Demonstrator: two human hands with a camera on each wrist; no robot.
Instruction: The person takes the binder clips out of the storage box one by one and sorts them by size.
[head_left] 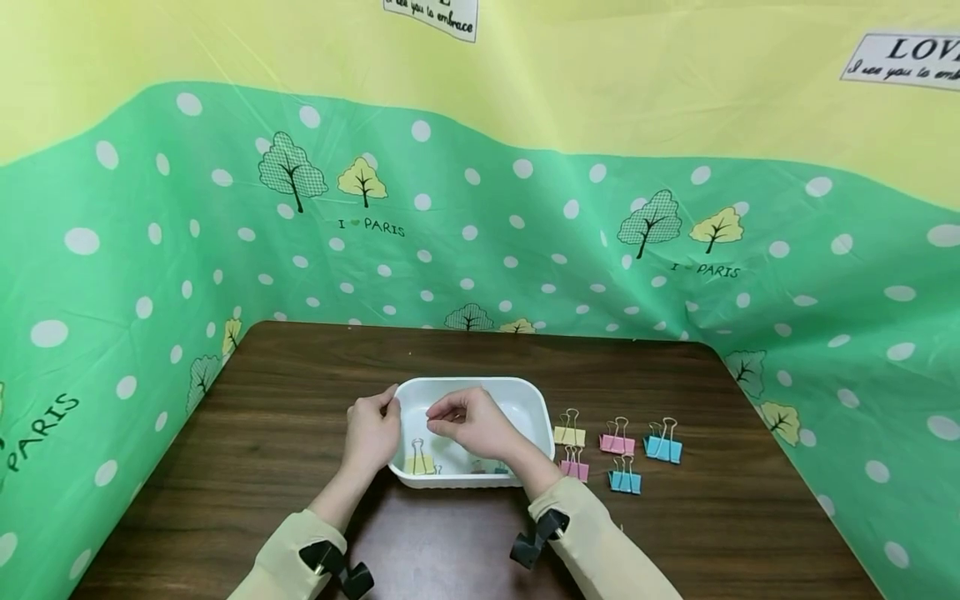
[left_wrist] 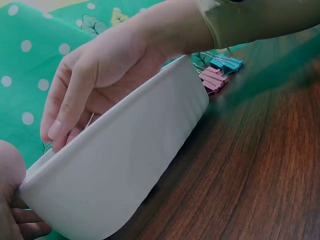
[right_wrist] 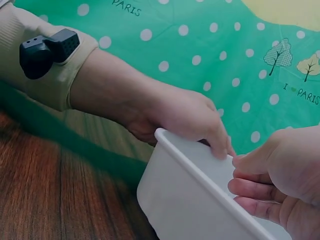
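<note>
A white rectangular tray (head_left: 528,385) stands on the table. My left hand (head_left: 373,433) grips its left end, thumb at the rim and fingers against the outer wall. Over the tray's middle is my right hand (head_left: 476,423), its thumb and fingertips bent close together. In the left wrist view a thin wire (left_wrist: 90,120) shows beside the right fingers (left_wrist: 57,131); whether they hold it is hidden. Inside the tray a yellow binder clip (head_left: 419,464) sits near the front left corner. More small clips (head_left: 498,468) lie partly hidden under the right wrist.
Right of the tray, several binder clips stand on the dark wooden table (head_left: 300,367): a yellow one (head_left: 570,435), pink ones (head_left: 617,443) and blue ones (head_left: 663,448). A green and yellow patterned cloth (head_left: 465,258) hangs behind and beside the table.
</note>
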